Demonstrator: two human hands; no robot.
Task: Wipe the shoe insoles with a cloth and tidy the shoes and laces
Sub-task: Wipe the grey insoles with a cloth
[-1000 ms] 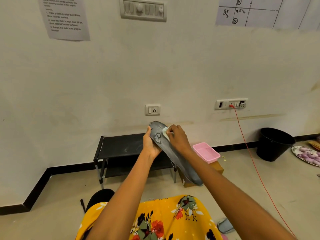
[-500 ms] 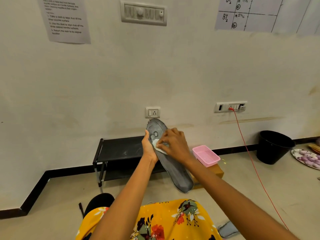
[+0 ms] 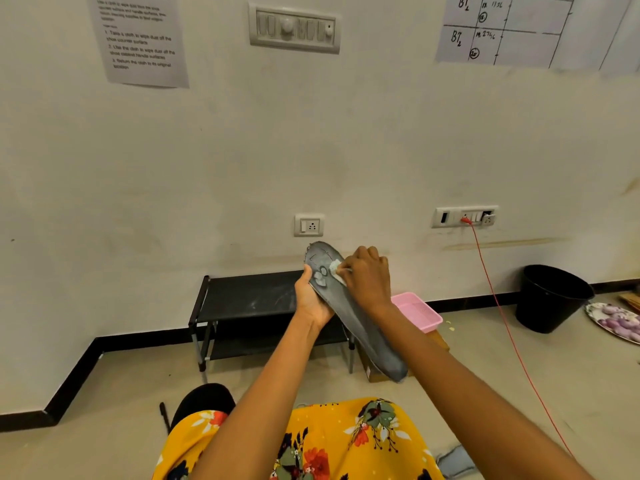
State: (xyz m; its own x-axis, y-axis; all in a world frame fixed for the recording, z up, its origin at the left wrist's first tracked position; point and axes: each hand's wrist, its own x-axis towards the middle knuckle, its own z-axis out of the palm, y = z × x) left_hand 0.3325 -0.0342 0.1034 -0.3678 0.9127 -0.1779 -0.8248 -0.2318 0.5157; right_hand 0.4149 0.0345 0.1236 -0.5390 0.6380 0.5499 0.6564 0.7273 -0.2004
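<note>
Wall behind. Left hand [image 3: 311,299] grips insole [image 3: 349,306] mid-length from below; right hand [image 3: 367,275] fingers curl, pinching cloth [image 3: 335,268] against its upper end. Insole likely light, flexible; support centrally.

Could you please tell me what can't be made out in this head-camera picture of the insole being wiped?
- Cloth: mostly hidden under the right hand; only a pale corner shows.
- Insole: its underside faces away; the left hand covers one edge.
- Printed sheet: text too blurred to read fully.
- Grey thing at the bottom edge: partly cut off, unidentifiable.
- Shoes and laces: none in view.
</note>
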